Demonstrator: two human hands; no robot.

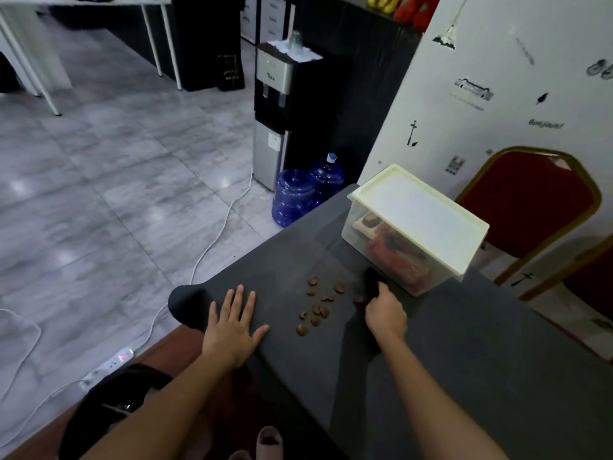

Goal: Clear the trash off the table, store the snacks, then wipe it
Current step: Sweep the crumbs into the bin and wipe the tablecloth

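Scattered brown scraps [316,307] lay mid grey table [464,343], btwn both hands. L hand [232,323] rested palm-down left of them, arm stretched fwd; R hand [386,313] sat just right. Clear box [414,224], cream lid on, held red snack packs [394,257], near R hand. L fingers straight, splayed on table; R fingers curled round a dark wad [374,280].

An office break corner

A water dispenser [272,111] stands on the grey tiled floor [116,161] with spare blue water jugs [293,197] beside it. Beyond are white desks [99,1] and drawer cabinets [272,18]. A power strip [112,360] with cables lies on the floor.
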